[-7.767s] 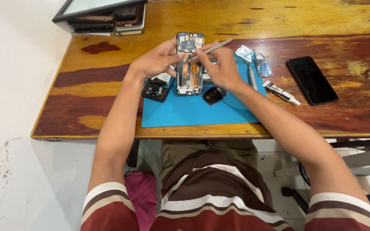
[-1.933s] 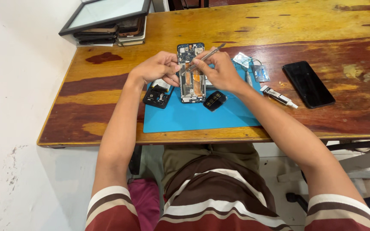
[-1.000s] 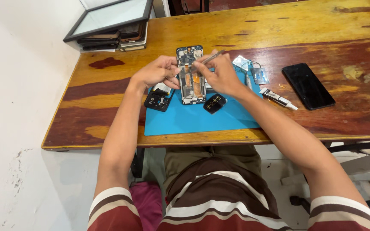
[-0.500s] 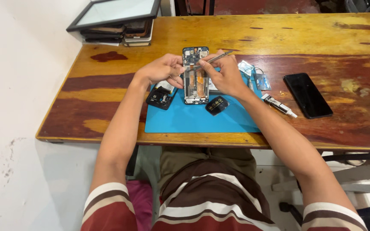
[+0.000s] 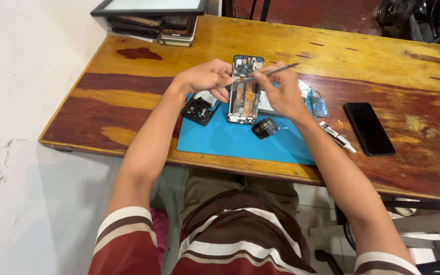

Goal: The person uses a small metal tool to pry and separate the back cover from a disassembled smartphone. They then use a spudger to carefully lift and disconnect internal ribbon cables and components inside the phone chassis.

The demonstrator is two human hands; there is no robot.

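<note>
A wooden tabletop [image 5: 128,97] with red-brown and yellow patches carries a blue work mat [image 5: 240,140] near its front edge. On the right, a black phone [image 5: 368,128] lies flat with its dark screen up, and a small white tube [image 5: 336,136] lies just beside it. At the far left corner stands a stack of devices [image 5: 151,23] with a framed panel [image 5: 148,6] on top. A white wall [image 5: 21,76] is at the left.

Tweezer tips [image 5: 240,80] behind fingers; tablet stack [image 5: 151,15] cropped by top edge.
</note>
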